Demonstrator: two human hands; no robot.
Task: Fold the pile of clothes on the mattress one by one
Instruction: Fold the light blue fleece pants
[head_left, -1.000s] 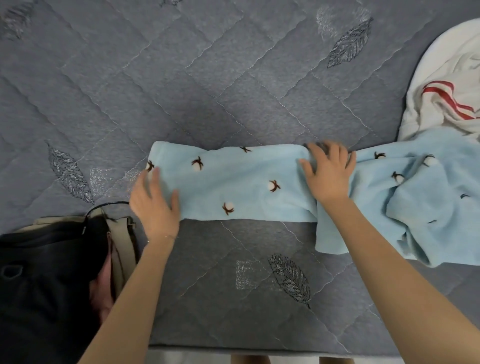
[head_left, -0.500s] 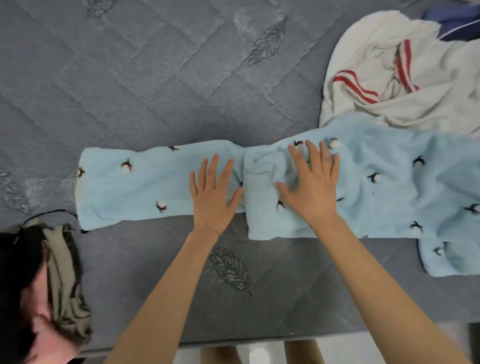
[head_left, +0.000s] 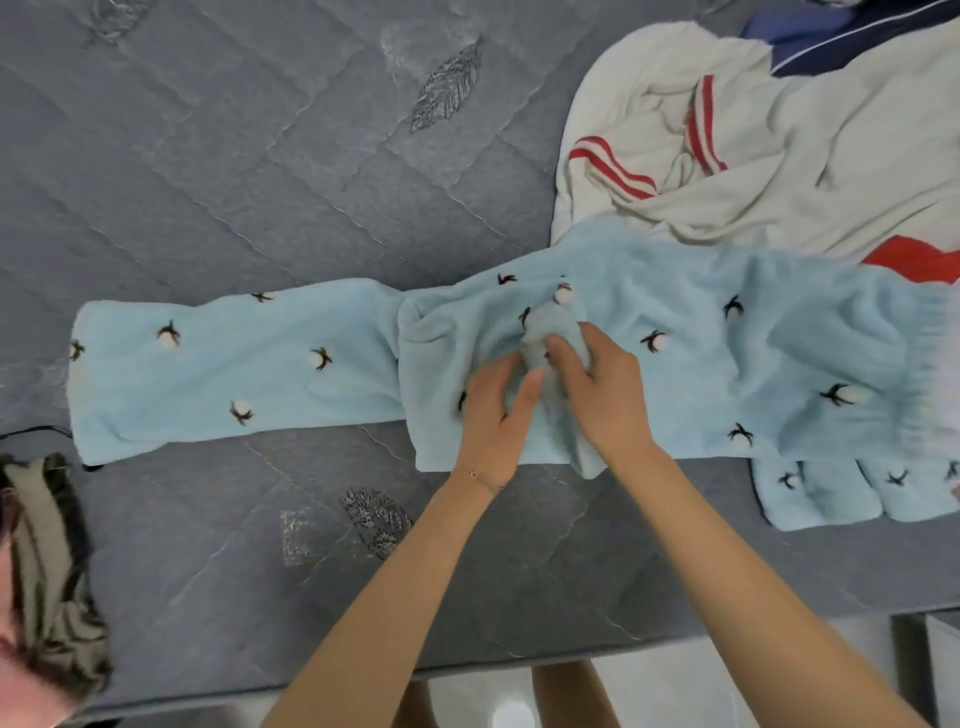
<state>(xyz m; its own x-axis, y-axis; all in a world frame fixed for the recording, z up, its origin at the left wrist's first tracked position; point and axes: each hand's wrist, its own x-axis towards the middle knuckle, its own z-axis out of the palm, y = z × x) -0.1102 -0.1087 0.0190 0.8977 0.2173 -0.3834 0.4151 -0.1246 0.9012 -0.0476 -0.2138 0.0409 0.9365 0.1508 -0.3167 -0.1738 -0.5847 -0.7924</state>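
A light blue fleece garment (head_left: 234, 374) with small dark and white cotton motifs lies stretched across the grey quilted mattress (head_left: 260, 171), one long part flat to the left, the bulk bunched to the right. My left hand (head_left: 496, 410) and my right hand (head_left: 592, 384) meet at its middle. Both pinch a raised fold of blue fabric (head_left: 553, 338) between fingers and thumb. A cream garment with red stripes (head_left: 779, 156) lies behind it at the right, partly under the blue one.
A dark blue garment (head_left: 831, 36) peeks out at the top right corner. A striped olive and dark cloth heap (head_left: 47, 571) sits at the left near the mattress front edge (head_left: 363, 680). Floor and my feet show below that edge.
Both hands were pressing flat on the blue garment; now they have come together and pinch up a fold at its middle. The view shifted slightly right.
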